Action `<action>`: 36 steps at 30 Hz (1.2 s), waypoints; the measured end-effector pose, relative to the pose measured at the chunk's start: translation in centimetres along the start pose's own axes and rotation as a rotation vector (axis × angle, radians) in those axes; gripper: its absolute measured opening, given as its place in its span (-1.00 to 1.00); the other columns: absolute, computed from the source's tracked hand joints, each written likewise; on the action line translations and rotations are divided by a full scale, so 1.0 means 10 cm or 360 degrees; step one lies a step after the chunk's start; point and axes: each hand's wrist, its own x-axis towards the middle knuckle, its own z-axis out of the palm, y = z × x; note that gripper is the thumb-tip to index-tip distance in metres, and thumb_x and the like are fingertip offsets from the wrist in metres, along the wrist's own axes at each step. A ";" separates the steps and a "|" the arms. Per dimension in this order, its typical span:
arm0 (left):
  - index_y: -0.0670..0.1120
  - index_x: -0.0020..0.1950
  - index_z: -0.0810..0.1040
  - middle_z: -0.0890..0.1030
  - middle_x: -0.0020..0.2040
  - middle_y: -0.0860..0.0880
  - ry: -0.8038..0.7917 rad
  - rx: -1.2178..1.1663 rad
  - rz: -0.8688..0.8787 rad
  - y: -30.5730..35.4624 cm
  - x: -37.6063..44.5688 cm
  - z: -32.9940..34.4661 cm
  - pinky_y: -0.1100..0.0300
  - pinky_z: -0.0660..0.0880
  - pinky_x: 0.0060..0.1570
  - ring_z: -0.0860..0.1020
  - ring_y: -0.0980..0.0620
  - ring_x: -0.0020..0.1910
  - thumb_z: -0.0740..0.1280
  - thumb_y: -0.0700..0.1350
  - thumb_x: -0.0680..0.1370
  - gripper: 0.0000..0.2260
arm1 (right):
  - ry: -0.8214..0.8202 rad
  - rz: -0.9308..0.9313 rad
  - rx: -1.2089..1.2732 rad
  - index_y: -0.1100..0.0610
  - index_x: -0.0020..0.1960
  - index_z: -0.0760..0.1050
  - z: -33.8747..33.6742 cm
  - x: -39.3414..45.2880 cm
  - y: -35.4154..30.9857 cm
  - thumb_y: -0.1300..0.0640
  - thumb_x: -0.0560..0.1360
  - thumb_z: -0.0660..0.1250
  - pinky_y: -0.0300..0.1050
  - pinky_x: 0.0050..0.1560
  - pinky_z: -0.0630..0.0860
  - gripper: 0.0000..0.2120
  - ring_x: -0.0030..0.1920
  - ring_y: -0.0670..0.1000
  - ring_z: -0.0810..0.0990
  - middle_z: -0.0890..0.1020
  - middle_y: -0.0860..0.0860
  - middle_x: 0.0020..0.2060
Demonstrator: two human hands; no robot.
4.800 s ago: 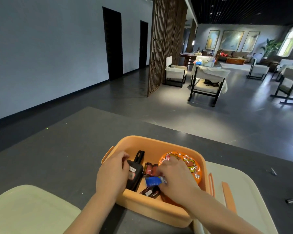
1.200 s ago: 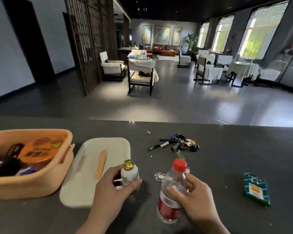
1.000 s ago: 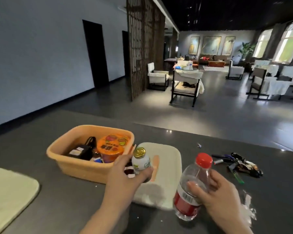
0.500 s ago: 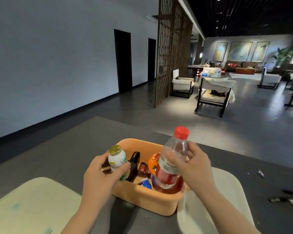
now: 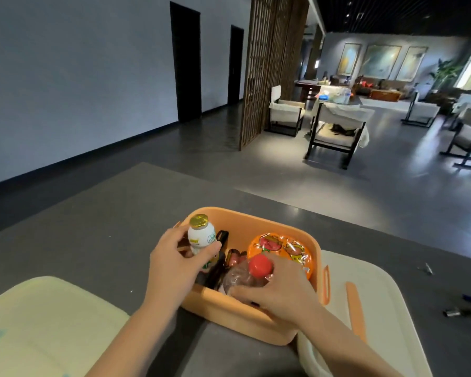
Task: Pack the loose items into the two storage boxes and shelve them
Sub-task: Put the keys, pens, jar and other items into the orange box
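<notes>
Orange box (image 5: 256, 319) crowded; left fingers (image 5: 210, 247) grip white bottle (image 5: 201, 238), right fingers (image 5: 245, 291) clasp red-capped bottle (image 5: 252, 273).

Reads to me as hotel lobby or lounge, not a home. I see long open hall with polished dark grey floor (image 5: 297, 186), black slatted ceiling (image 5: 392, 12) with spot lights. Tall brown wooden lattice screen (image 5: 269, 63) mid-scene. Several black-framed armchairs with cream cushions (image 5: 335, 134) scattered right and far. Three large framed paintings (image 5: 381, 62) on far wall above sofa area, potted green plant (image 5: 443, 74) far right by bright window. Two dark doorways (image 5: 185, 61) in plain grey wall, left.
</notes>
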 end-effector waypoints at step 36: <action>0.14 0.02 0.56 0.60 -0.11 0.22 -0.0094 0.0122 -0.0035 0.02 -0.10 0.34 0.26 0.42 -0.18 0.53 0.23 -0.09 0.50 0.17 0.32 -0.67 | -0.0133 0.0534 -0.0107 0.07 -0.17 0.71 -0.54 0.08 0.22 0.06 0.29 0.54 0.01 0.09 0.55 -0.86 -0.05 0.04 0.63 0.71 0.03 -0.17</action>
